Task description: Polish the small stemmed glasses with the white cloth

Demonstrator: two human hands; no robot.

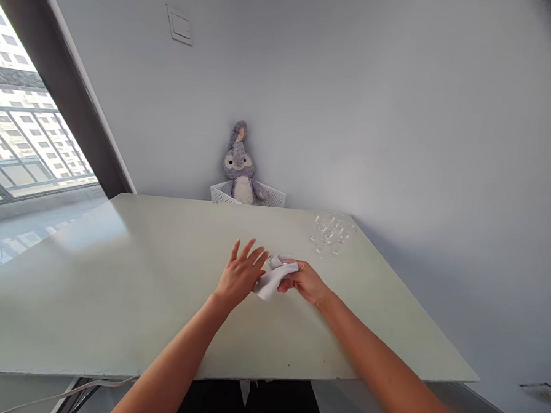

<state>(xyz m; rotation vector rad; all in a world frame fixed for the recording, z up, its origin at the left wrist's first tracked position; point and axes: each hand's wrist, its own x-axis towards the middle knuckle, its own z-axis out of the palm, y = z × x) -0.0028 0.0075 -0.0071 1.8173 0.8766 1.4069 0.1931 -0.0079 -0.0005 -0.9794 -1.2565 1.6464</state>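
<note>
My right hand (300,280) grips a white cloth (271,283) between thumb and fingers, above the middle of the table. A small clear, shiny edge shows at the cloth's upper left; I cannot make out what it belongs to. Just left of the cloth is my left hand (241,275), back upward and fingers spread, its thumb side against or very near the cloth. Several clear glasses (330,231) stand in a group beyond my right hand, towards the table's far right corner.
The pale glossy table (160,299) meets a grey wall on the far side. Behind its back edge, a grey plush toy (243,168) sits in a white perforated basket (275,198). A window is at the left, and a white cable (104,382) runs below the front edge.
</note>
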